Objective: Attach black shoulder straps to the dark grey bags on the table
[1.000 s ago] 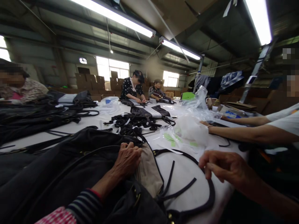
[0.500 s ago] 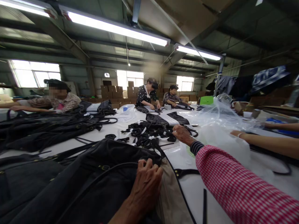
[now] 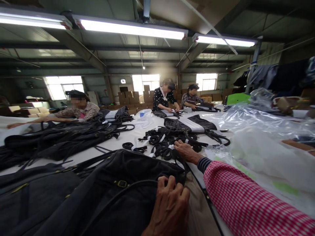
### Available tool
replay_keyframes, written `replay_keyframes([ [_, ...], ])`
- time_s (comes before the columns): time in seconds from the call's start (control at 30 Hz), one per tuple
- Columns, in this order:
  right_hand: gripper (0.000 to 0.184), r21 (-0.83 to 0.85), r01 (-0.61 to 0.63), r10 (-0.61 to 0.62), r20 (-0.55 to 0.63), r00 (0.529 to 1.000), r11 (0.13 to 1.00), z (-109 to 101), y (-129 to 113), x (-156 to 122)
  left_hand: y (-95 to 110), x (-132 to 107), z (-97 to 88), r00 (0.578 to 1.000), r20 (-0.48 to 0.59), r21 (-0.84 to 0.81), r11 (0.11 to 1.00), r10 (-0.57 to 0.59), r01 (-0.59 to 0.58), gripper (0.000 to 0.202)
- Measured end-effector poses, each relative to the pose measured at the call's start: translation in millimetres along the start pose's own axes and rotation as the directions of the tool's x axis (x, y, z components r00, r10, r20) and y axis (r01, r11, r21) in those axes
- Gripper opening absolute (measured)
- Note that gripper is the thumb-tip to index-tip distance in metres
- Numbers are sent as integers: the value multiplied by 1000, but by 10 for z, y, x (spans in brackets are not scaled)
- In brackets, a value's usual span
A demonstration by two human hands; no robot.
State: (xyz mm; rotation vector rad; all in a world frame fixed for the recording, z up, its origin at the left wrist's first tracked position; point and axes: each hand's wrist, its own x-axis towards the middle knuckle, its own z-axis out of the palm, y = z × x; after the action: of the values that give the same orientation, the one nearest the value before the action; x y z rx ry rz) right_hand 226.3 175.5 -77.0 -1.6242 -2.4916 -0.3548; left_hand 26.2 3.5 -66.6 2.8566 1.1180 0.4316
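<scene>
A large black bag (image 3: 133,167) with a buckle and a tan inner side lies in front of me. My left hand (image 3: 171,203) has its fingers curled over the top edge of this bag, by a thin black strap or piping. My right hand (image 3: 187,151), in a red-and-white checked sleeve, reaches past the bag to a pile of coiled black straps (image 3: 154,140) bound with white ties. Its fingers are bent down around a coiled strap (image 3: 167,153) at the pile's near side; the fingertips are partly hidden.
Another black bag with a pale wrap (image 3: 193,124) lies behind the straps. More black bags (image 3: 73,137) are heaped at left. Clear plastic bags (image 3: 265,144) cover the right side. A co-worker (image 3: 164,98) and other people work around the white table (image 3: 137,132).
The view has turned to the left. My right hand has moved from beside the far bag's handle to the coiled straps. My left hand keeps its grip on the black bag.
</scene>
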Motion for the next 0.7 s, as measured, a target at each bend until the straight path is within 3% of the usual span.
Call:
replay_keyframes([
  [0.1,24,-27,73,-72,10,997,997,-7,-25,-36,3,-19,24,1000,-26,-1,1000,2,-2,4],
  [0.2,26,-43,63,-63,4,998,997,-31,25,-71,12,-27,26,999,-42,-1,1000,12,-12,4],
  [0.43,23,-13,-165,165,-20,986,986,-232,228,-121,33,-38,-5,995,-94,28,999,20,-18,4],
  [0.57,19,55,-161,160,33,987,985,-205,21,-98,23,-36,7,993,-113,32,999,25,-22,4],
  [0.7,28,137,-229,220,79,972,964,-106,-179,-25,33,-27,-13,996,-84,31,999,21,-19,4],
])
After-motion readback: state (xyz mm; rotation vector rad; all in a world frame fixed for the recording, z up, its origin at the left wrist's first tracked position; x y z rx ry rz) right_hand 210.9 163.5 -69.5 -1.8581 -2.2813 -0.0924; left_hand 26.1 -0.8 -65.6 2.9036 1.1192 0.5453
